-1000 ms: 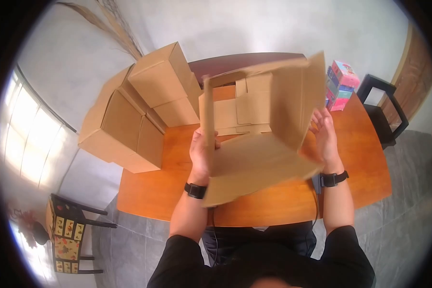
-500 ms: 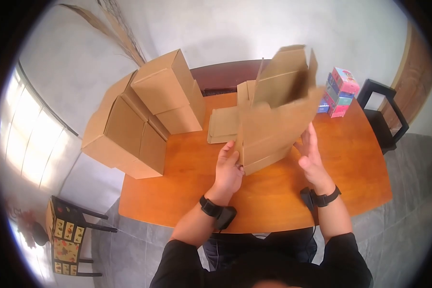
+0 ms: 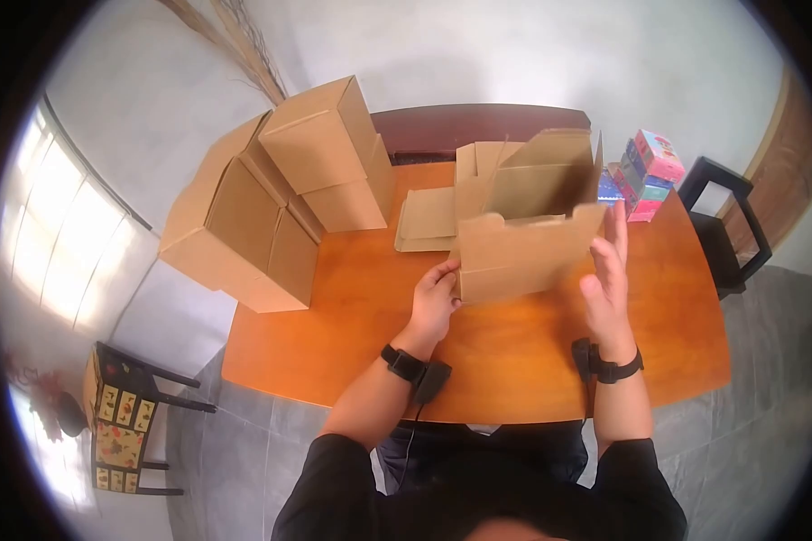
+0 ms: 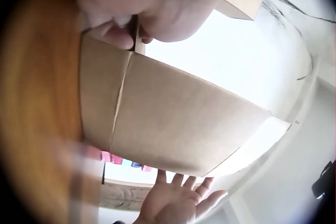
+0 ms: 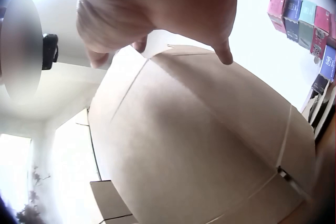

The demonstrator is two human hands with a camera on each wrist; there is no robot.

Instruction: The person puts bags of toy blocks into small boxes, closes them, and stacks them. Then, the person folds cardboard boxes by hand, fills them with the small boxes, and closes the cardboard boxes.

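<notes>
An open-topped cardboard box [image 3: 525, 266] stands over the middle of the table, its flaps raised; the same box [image 4: 173, 113] fills much of the left wrist view. My left hand [image 3: 434, 302] pinches its left edge between thumb and fingers, seen also in the left wrist view as a large hand [image 4: 152, 3]. My right hand [image 3: 610, 302] is beside the box's right side, fingers extended upward; in the right wrist view this hand [image 5: 157, 8] is above the box [image 5: 184, 129], and whether it touches is unclear.
Several closed cardboard boxes [image 3: 253, 212] stand at the table's left. Flat cardboard [image 3: 427, 219] lies behind the held box. A stack of small colourful boxes [image 3: 648, 176] is at the back right of the wooden table [image 3: 352, 334]. A black chair [image 3: 726, 225] stands beyond.
The box has turned and come down from its raised, tilted position, its front wall now facing me. My left hand has moved right with it, and the flat cardboard behind shows more.
</notes>
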